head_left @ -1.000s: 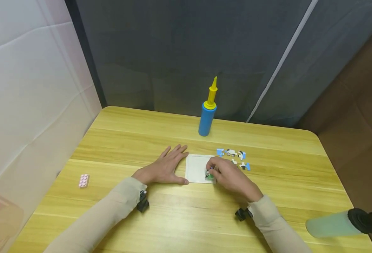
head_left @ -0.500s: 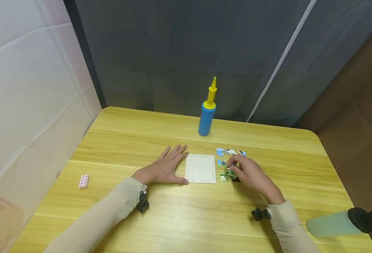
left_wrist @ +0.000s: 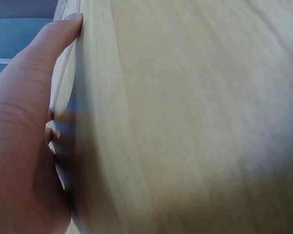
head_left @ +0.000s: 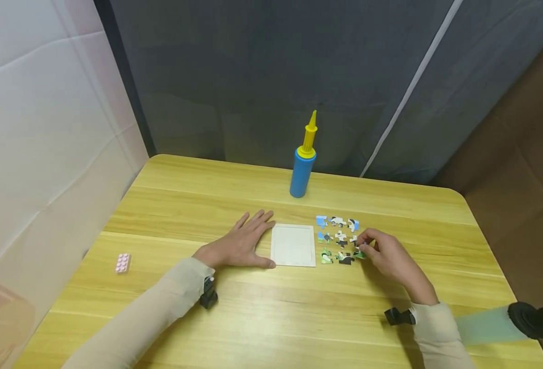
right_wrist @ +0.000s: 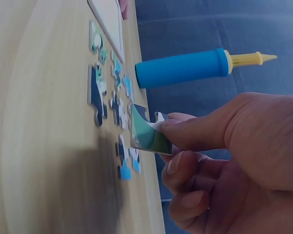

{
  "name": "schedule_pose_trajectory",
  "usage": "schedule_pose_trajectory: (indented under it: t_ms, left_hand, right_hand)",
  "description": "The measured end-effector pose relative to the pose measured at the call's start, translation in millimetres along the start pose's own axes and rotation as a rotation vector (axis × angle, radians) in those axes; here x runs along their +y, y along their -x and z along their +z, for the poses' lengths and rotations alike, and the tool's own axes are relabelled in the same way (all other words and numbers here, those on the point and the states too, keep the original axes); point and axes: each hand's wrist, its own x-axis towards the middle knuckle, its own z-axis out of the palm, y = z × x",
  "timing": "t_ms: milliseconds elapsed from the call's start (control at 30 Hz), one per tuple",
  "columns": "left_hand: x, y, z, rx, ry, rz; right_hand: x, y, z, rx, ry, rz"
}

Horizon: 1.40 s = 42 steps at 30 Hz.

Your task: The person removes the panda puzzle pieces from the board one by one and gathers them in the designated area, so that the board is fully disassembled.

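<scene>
My right hand (head_left: 389,259) pinches a green, white and dark jigsaw piece (right_wrist: 149,134) between thumb and fingers, at the near right corner of the laid-out pieces. In the right wrist view the piece is tilted, held above the wooden table. Several other jigsaw pieces (head_left: 341,238) lie in rows, slightly apart, with blue ones at the back and green ones in front. To their left is a square white puzzle tray (head_left: 293,246), its inside bare. With fingers spread, my left hand (head_left: 240,248) lies flat on the table, thumb and fingertips at the tray's left edge.
Behind the tray stands a blue and yellow hand pump (head_left: 301,171). A pink toy brick (head_left: 122,263) lies at the far left of the wooden table (head_left: 262,318). At the right edge is a pale green bottle (head_left: 493,325) with a black lid, partly behind the right sleeve.
From over the tray, my right hand has carried the green jigsaw piece right, past the other pieces to their near right corner. My left hand has stayed in place.
</scene>
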Motion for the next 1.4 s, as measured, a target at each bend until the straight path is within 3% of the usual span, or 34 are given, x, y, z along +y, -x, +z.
schedule_pose_trajectory:
  t_ms: [567,1033,1400]
  left_hand:
    - [1.5,-0.9,0.0,0.001,0.006,0.003]
    - [-2.2,-0.1,1.5,0.011,0.005,0.002]
    - [-2.1,0.8,1.5,0.014,0.002,0.015]
  right_hand:
    - [15.1,8.5,3.0,-0.083,-0.003,0.032]
    - [17.7,6.0,4.3,0.035,0.037,0.003]
    - [6.4,-1.9,6.2,0.027,-0.004,-0.020]
